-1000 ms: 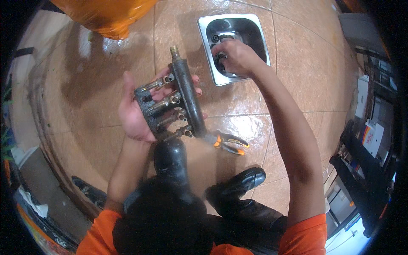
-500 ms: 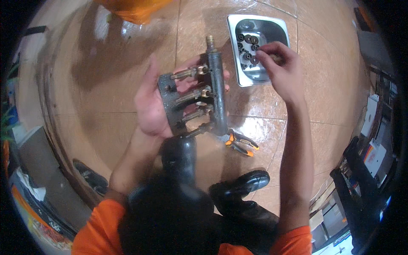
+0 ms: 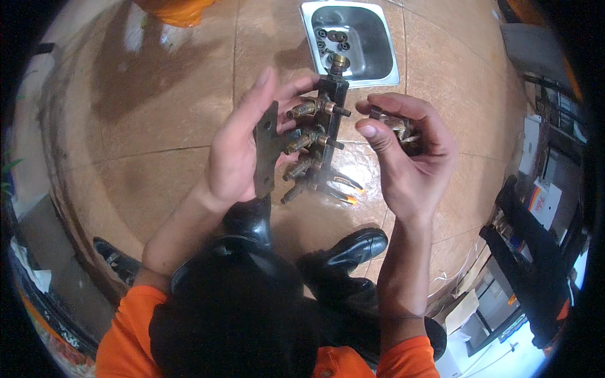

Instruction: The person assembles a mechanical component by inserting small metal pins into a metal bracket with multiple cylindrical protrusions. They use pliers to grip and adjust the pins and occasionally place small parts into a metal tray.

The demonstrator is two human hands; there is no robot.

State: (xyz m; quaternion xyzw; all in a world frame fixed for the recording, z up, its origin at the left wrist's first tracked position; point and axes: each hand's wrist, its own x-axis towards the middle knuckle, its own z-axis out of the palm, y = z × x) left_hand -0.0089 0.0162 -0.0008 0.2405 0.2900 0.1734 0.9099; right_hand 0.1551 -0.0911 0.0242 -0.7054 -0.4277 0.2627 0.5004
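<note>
My left hand (image 3: 230,148) holds up a dark metal valve manifold (image 3: 332,129), its fingers behind it and the thumb raised. Several brass valves (image 3: 305,109) branch off its bar, with short stems pointing toward my right hand. A flat dark bracket plate (image 3: 265,151) lies along my left palm. Just right of the manifold, without touching it, my right hand (image 3: 413,151) is curled. Its thumb and index finger pinch a small dark part (image 3: 376,113), and small shiny metal pieces (image 3: 403,129) rest inside the curled fingers. Their exact kind is hard to make out.
Beyond the manifold a steel pan (image 3: 372,47) on the tiled floor holds several dark round parts (image 3: 331,39). Pliers with black and orange handles (image 3: 343,189) lie partly behind the manifold. My black boots (image 3: 353,249) are below. An orange object (image 3: 179,12) sits at the far left.
My right hand has come back from the pan to beside the manifold, now with small pieces showing in it. The manifold has turned in my left hand, bringing its valve stems into view.
</note>
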